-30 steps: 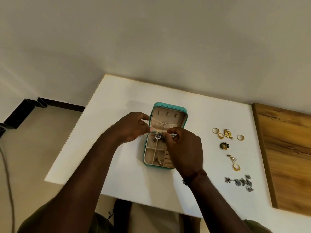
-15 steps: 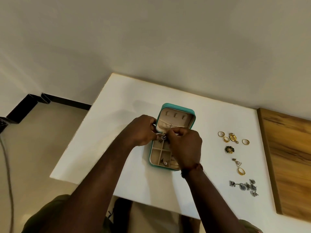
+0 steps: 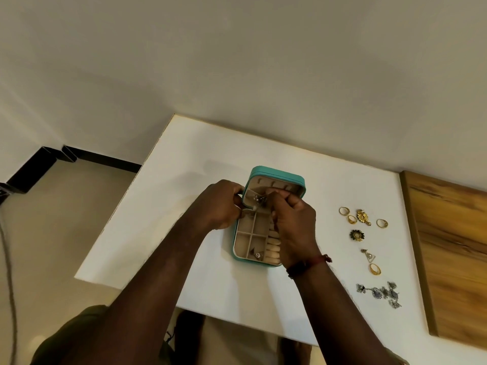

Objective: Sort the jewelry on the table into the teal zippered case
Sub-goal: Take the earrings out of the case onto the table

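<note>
Sorting in progress, head view. The teal zippered case (image 3: 276, 173) lies open at the middle of the white surface (image 3: 342, 167), its lid propped upright at the far end so that the beige lining and pocket face the person. The left hand (image 3: 224, 204) sits against the lid's left edge, fingers curled, pinching a thin silvery end of the silver piece (image 3: 259, 198). The right hand (image 3: 292, 219) hovers over the tray's ring rolls (image 3: 272, 243), fingers curled tight at the pocket's rim. It appears to pinch the other side of the same piece, though the knuckles hide the contact. Two hands are used, by this reading, because the ornament is small and loose: one steadies it while the other guides it to the lining. A small silver item (image 3: 257, 255) already lies in a near compartment of the tray. Not yet sorted, well to the right of the case, lie three gold rings (image 3: 352, 219), a gold flower pendant (image 3: 363, 216), a dark flower brooch (image 3: 356, 235), a triangular earring (image 3: 369, 256), a further gold ring (image 3: 374, 269) and a silver cluster (image 3: 382, 293). They are laid out apart from one another, which likely eases single picks. A wooden panel (image 3: 453, 246) borders the surface on the right.
</note>
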